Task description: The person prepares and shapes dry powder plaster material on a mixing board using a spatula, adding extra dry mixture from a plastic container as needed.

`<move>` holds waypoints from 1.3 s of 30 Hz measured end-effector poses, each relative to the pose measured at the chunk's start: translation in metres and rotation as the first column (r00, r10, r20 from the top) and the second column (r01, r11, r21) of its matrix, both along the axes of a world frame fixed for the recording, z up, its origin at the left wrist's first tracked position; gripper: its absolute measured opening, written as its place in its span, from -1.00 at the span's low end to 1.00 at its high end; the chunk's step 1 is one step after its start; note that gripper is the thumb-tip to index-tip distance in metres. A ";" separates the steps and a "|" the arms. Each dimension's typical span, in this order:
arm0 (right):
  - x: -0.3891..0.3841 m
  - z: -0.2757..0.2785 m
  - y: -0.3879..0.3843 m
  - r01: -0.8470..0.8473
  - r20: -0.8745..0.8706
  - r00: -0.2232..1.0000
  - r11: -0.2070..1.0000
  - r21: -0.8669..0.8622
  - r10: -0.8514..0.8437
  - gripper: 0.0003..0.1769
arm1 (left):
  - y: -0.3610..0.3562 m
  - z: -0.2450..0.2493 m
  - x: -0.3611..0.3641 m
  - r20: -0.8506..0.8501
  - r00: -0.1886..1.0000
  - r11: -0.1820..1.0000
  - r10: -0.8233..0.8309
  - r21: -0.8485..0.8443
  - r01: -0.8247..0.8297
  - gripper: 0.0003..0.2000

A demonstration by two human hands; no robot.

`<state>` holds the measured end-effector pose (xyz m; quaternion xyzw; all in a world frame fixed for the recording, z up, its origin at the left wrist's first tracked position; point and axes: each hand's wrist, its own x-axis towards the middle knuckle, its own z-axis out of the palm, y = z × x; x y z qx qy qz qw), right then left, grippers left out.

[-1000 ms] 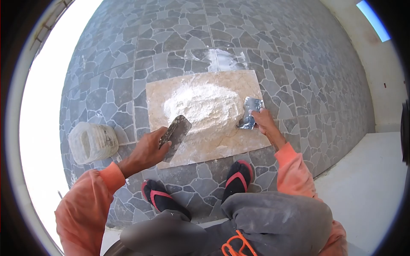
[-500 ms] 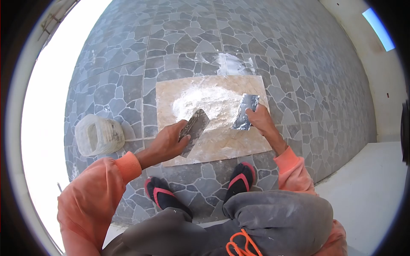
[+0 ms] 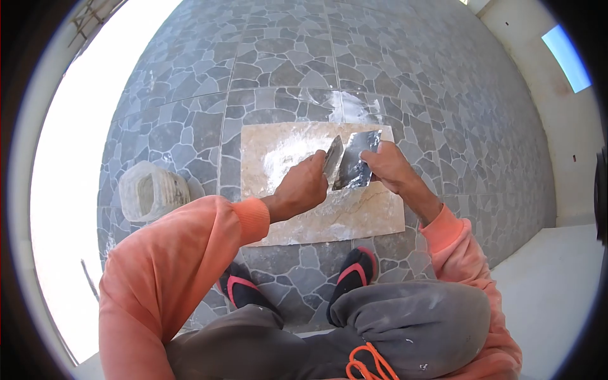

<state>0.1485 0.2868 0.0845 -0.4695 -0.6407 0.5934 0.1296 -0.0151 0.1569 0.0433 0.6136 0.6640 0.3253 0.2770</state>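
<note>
My left hand (image 3: 303, 182) is closed around a narrow, worn putty knife (image 3: 334, 155), its blade tilted nearly on edge. My right hand (image 3: 391, 166) grips a broad metal putty knife (image 3: 356, 157), thumb pressed on its face. White smears mark the broad blade. Both blades meet or nearly meet above a tan board (image 3: 354, 221); contact is hard to tell. White powdery paste (image 3: 288, 152) lies heaped on the board, partly hidden behind my left hand and the tools.
A cut-open, whitish plastic jug (image 3: 166, 196) stands on the stone-patterned floor left of the board. White residue (image 3: 354, 107) marks the floor beyond the board. My sandalled feet (image 3: 354, 272) are at its near edge. A pale wall (image 3: 544, 266) rises at right.
My left hand has moved right and up, turning its putty knife on edge against or near the other blade. The right hand's broad blade has tilted and shifted slightly.
</note>
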 end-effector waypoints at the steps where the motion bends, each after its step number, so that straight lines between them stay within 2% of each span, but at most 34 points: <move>1: -0.006 0.030 0.002 -0.026 0.017 1.000 1.000 0.005 0.026 -0.83 | 0.000 -0.002 -0.005 -0.005 1.000 1.000 0.007 -0.010 -0.007 -0.72; 2: -0.010 0.046 0.007 -0.051 0.036 0.998 0.999 0.009 0.051 -0.83 | -0.001 -0.004 -0.009 -0.008 1.000 1.000 0.013 -0.021 -0.013 -0.73; 3: -0.012 0.048 0.024 -0.196 0.185 0.967 0.977 0.084 0.178 -0.81 | -0.003 -0.004 -0.013 -0.010 1.000 0.999 0.010 -0.043 -0.010 -0.73; 5: -0.013 0.052 0.070 -0.486 0.488 0.794 0.861 0.153 0.362 -0.76 | -0.008 -0.007 -0.023 -0.011 1.000 0.998 0.015 -0.064 -0.015 -0.73; 8: -0.030 0.056 0.122 -0.712 0.698 0.544 0.696 0.089 0.467 -0.74 | -0.015 -0.004 -0.036 -0.002 1.000 0.997 -0.022 -0.070 0.022 -0.74; 11: -0.040 0.019 0.167 -0.719 0.665 0.570 0.684 0.120 0.483 -0.70 | -0.031 -0.004 -0.043 0.018 0.995 0.995 -0.098 -0.015 0.099 -0.74; 14: -0.040 -0.030 0.183 -0.671 0.574 0.672 0.712 0.206 0.468 -0.67 | -0.052 -0.006 -0.042 0.043 0.984 0.985 -0.175 0.014 0.174 -0.71; 15: -0.038 -0.050 0.187 -0.684 0.607 0.647 0.703 0.196 0.461 -0.66 | -0.059 -0.006 -0.043 0.054 0.977 0.978 -0.206 0.028 0.205 -0.71; 17: -0.028 -0.087 0.195 -0.705 0.675 0.594 0.687 0.176 0.438 -0.64 | -0.073 -0.002 -0.049 0.066 0.968 0.962 -0.240 -0.118 0.247 -0.71; 19: -0.017 -0.127 0.215 -0.638 0.666 0.623 0.759 0.129 0.411 -0.61 | -0.084 -0.005 -0.054 0.093 0.963 0.948 -0.252 -0.175 0.265 -0.71; 20: -0.021 -0.126 0.214 -0.603 0.662 0.637 0.791 0.107 0.396 -0.60 | -0.088 -0.006 -0.056 0.100 0.964 0.947 -0.245 -0.187 0.260 -0.71; 21: -0.024 -0.122 0.217 -0.620 0.709 0.600 0.775 0.119 0.371 -0.56 | -0.090 -0.009 -0.059 0.108 0.965 0.946 -0.237 -0.200 0.255 -0.71; 24: -0.032 -0.118 0.219 -0.557 0.670 0.672 0.811 0.177 0.315 -0.54 | -0.096 -0.013 -0.064 0.153 0.967 0.956 -0.203 -0.183 0.229 -0.76; 27: -0.042 -0.123 0.221 -0.537 0.652 0.673 0.837 0.106 0.349 -0.54 | -0.099 -0.015 -0.068 0.170 0.971 0.958 -0.170 -0.202 0.203 -0.77; 30: -0.051 -0.130 0.211 -0.570 0.541 0.702 0.821 0.037 0.464 -0.57 | -0.101 -0.012 -0.070 0.173 0.971 0.936 -0.164 -0.283 0.209 -0.75; 33: -0.068 -0.119 0.192 -0.741 0.662 0.532 0.668 0.064 0.527 -0.60 | -0.105 -0.013 -0.068 0.185 0.973 0.943 -0.139 -0.277 0.187 -0.74; 36: -0.074 -0.116 0.184 -0.752 0.635 0.520 0.659 0.023 0.571 -0.61 | -0.110 -0.011 -0.066 0.162 0.978 0.953 -0.129 -0.252 0.167 -0.75; 39: -0.075 -0.122 0.184 -0.794 0.667 0.486 0.603 0.068 0.565 -0.57 | -0.116 -0.004 -0.062 0.146 0.983 0.955 -0.107 -0.259 0.142 -0.75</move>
